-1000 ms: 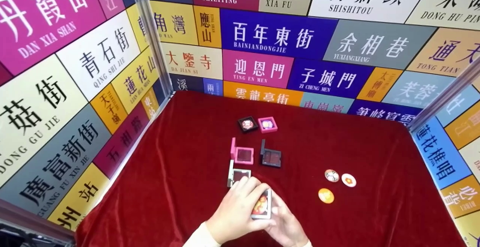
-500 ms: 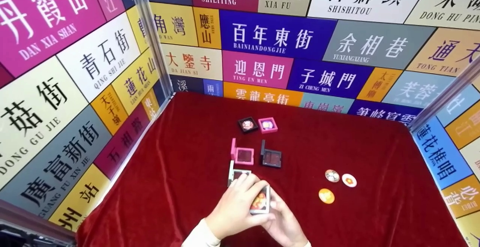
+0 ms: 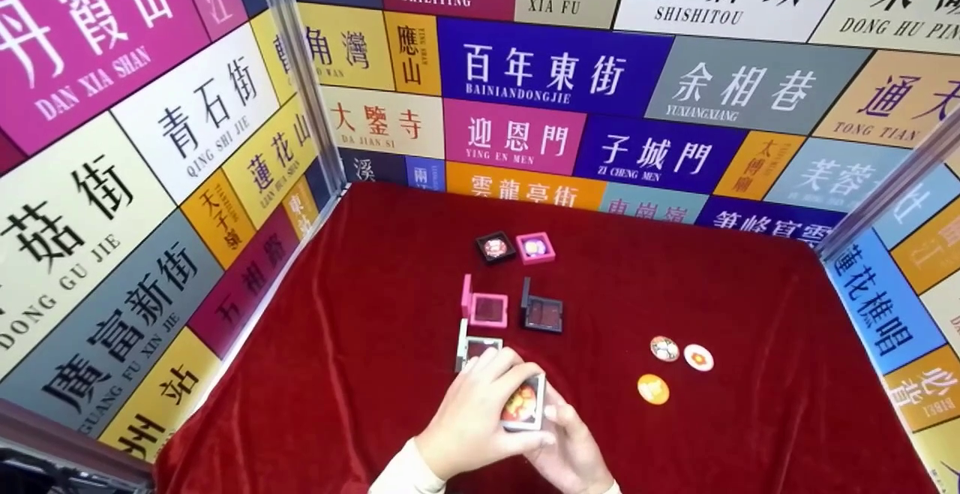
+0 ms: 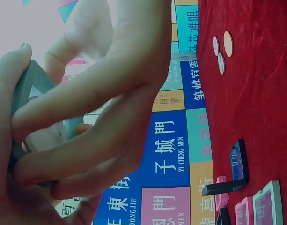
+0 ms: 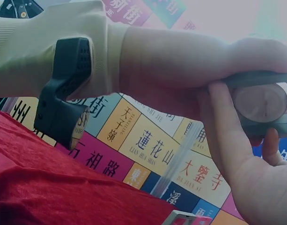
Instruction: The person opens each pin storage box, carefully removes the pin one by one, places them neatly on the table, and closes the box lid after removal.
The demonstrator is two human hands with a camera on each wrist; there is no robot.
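Pointing printed side toward head view: tilted, squarish grey-framed box (image 3: pixel 523 406).

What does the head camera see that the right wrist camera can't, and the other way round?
Only the head view: three loose badges, the dark open box, the bright picture in the held box.
Only the right wrist view: the black gadget on the left sleeve, the gray disc.
Both: left hand, right hand, held box, red cloth, wall signs.

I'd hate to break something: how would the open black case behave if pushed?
The open black case looks rigid, given its straight edges. Its raised lid might swing if bumped. Lying flat, it would probably slide rather than roll.
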